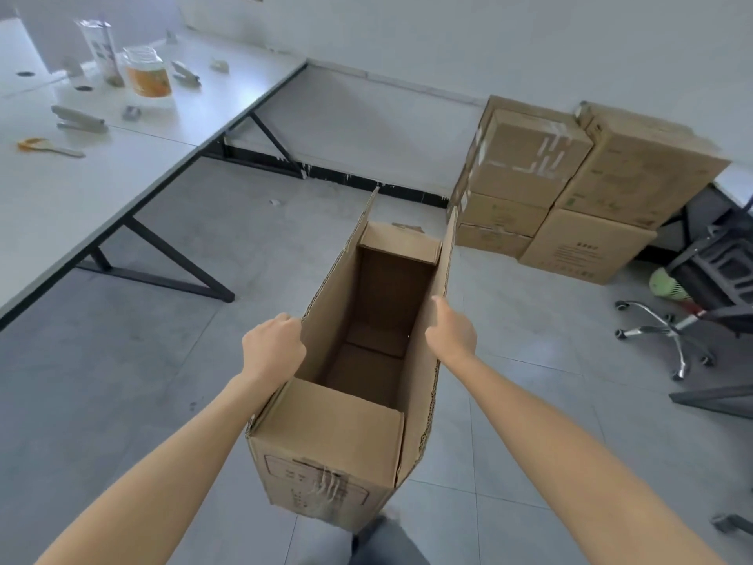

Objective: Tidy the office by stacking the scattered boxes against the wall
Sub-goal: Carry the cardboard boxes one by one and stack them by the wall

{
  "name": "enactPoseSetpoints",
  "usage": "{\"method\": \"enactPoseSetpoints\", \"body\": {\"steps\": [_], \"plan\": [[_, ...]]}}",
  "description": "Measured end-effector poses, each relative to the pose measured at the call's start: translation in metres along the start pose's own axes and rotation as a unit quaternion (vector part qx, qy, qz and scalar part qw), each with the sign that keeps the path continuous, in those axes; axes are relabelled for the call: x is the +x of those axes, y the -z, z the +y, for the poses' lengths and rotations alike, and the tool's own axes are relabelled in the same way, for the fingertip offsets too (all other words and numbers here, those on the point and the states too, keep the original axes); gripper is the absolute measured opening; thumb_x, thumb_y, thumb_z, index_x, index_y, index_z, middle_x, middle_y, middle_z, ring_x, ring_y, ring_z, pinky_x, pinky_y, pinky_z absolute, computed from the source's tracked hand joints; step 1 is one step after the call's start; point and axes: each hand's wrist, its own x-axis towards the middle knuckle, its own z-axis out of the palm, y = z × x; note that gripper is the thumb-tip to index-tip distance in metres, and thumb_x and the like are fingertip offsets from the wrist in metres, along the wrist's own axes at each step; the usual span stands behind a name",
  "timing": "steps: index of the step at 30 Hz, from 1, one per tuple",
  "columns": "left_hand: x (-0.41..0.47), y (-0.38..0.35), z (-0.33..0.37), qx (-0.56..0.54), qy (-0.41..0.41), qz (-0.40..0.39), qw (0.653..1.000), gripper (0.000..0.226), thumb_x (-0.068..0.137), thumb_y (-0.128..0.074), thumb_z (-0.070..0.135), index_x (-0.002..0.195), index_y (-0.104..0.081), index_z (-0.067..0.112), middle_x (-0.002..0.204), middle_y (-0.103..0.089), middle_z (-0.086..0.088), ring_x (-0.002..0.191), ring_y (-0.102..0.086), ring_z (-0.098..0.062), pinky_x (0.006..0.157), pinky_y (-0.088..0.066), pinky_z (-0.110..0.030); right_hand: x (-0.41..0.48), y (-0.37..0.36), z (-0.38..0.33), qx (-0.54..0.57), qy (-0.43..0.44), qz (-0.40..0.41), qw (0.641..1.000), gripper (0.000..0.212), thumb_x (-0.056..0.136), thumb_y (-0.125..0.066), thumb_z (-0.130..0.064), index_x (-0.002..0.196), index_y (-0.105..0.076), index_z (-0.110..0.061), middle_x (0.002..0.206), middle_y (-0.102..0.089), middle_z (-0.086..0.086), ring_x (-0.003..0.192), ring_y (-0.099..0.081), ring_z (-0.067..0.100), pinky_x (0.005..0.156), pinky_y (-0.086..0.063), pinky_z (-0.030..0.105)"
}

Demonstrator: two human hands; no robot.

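Cardboard open box (338, 442) held up by both long flaps. Left hand (272, 347) and right hand (451, 332) each grip one. Stacked boxes (570, 189) against wall.

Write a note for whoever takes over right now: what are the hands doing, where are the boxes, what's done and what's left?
Left hand: grips the left long flap of the open box.
Right hand: holds the right long flap, thumb on its inner side.
Open box: looks empty, flaps up, held in front of the person, well apart from the wall.
Done: the stacked boxes stand in two piles against the wall.
Left: carry the open box over and add it to the piles; folding its flaps shut first would probably help.
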Motion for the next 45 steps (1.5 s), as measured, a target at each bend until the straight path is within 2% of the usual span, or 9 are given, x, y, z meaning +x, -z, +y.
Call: {"method": "enactPoseSetpoints", "body": {"steps": [6, 11, 17, 21, 25, 30, 34, 38, 45], "plan": [[0.114, -0.021, 0.025, 0.061, -0.037, -0.03, 0.997, 0.035, 0.084, -0.042, 0.001, 0.058, -0.023, 0.014, 0.063, -0.027, 0.004, 0.071, -0.042, -0.024, 0.049, -0.021, -0.025, 0.112, -0.018, 0.012, 0.03, -0.029, -0.021, 0.999, 0.049, 0.091, -0.04, -0.001, 0.139, -0.038, -0.012, 0.129, -0.056, 0.01, 0.116, -0.053, 0.028, 0.085, -0.045, 0.031], [0.219, -0.032, 0.056, 0.1, -0.037, -0.063, 0.992, 0.033, 0.084, -0.041, 0.002, 0.058, -0.025, 0.014, 0.063, -0.029, 0.005, 0.072, -0.042, -0.023, 0.047, -0.017, -0.023, 0.223, -0.021, 0.023, 0.034, -0.046, -0.051, 0.997, 0.035, 0.091, -0.041, -0.002, 0.125, -0.051, -0.005, 0.121, -0.059, 0.012, 0.11, -0.056, 0.028, 0.083, -0.048, 0.032], [0.329, -0.027, 0.072, 0.097, -0.031, -0.065, 0.993, 0.016, 0.085, -0.041, 0.002, 0.075, -0.048, 0.012, 0.065, -0.032, 0.007, 0.074, -0.05, -0.022, 0.061, -0.035, -0.025, 0.344, -0.008, 0.016, 0.049, -0.019, -0.076, 0.996, 0.025, 0.086, -0.042, 0.0, 0.106, -0.057, -0.001, 0.103, -0.061, 0.015, 0.098, -0.059, 0.029, 0.075, -0.049, 0.033], [0.393, -0.029, 0.071, 0.112, -0.035, -0.055, 0.992, 0.023, 0.086, -0.039, 0.003, 0.065, -0.037, 0.012, 0.065, -0.029, 0.007, 0.074, -0.046, -0.023, 0.058, -0.028, -0.025, 0.414, -0.009, 0.009, 0.028, 0.07, -0.118, 0.99, 0.015, 0.09, -0.038, -0.01, 0.086, -0.05, -0.002, 0.087, -0.055, 0.013, 0.086, -0.054, 0.028, 0.067, -0.04, 0.03], [0.462, -0.033, 0.051, 0.117, -0.046, -0.055, 0.991, 0.026, 0.087, -0.039, 0.004, 0.064, -0.033, 0.014, 0.066, -0.027, 0.006, 0.076, -0.048, -0.025, 0.05, -0.021, -0.026, 0.482, -0.004, 0.008, -0.074, 0.21, -0.181, 0.958, 0.027, 0.091, -0.037, -0.01, 0.11, -0.055, -0.003, 0.105, -0.063, 0.016, 0.1, -0.056, 0.033, 0.081, -0.045, 0.037], [0.567, -0.034, 0.025, 0.084, -0.073, -0.034, 0.993, 0.017, 0.09, -0.038, 0.005, 0.077, -0.048, 0.009, 0.07, -0.035, 0.004, 0.078, -0.049, -0.025, 0.06, -0.027, -0.027, 0.581, 0.017, -0.031, -0.262, 0.326, -0.158, 0.895, 0.026, 0.095, -0.046, -0.028, 0.114, -0.056, -0.013, 0.105, -0.063, 0.011, 0.098, -0.057, 0.028, 0.075, -0.045, 0.033], [0.659, -0.028, 0.01, 0.063, -0.122, -0.046, 0.989, 0.024, 0.091, -0.037, 0.006, 0.095, -0.061, 0.006, 0.085, -0.046, 0.002, 0.082, -0.054, -0.021, 0.058, -0.029, -0.025, 0.649, 0.025, -0.075, -0.35, 0.388, -0.059, 0.85, 0.024, 0.051, -0.088, -0.035, 0.066, -0.072, -0.027, 0.075, -0.058, 0.005, 0.072, -0.058, 0.024, 0.054, -0.038, 0.028], [0.727, -0.024, 0.004, 0.118, -0.18, -0.073, 0.974, 0.024, 0.089, -0.038, 0.006, 0.099, -0.059, 0.008, 0.094, -0.052, -0.002, 0.095, -0.057, -0.022, 0.063, -0.032, -0.027, 0.697, 0.013, -0.1, -0.28, 0.343, -0.164, 0.882, 0.022, 0.091, -0.056, -0.022, 0.106, -0.065, -0.008, 0.133, -0.05, 0.012, 0.125, -0.045, 0.027, 0.095, -0.037, 0.034], [0.848, -0.028, 0.024, 0.243, -0.308, -0.109, 0.913, 0.026, 0.092, -0.035, 0.007, 0.108, -0.055, 0.008, 0.111, -0.055, -0.004, 0.1, -0.056, -0.023, 0.064, -0.032, -0.029, 0.787, -0.013, -0.102, -0.178, 0.266, -0.246, 0.915, 0.016, 0.095, -0.05, -0.024, 0.099, -0.057, -0.011, 0.103, -0.062, 0.006, 0.095, -0.054, 0.02, 0.078, -0.04, 0.031]]}}
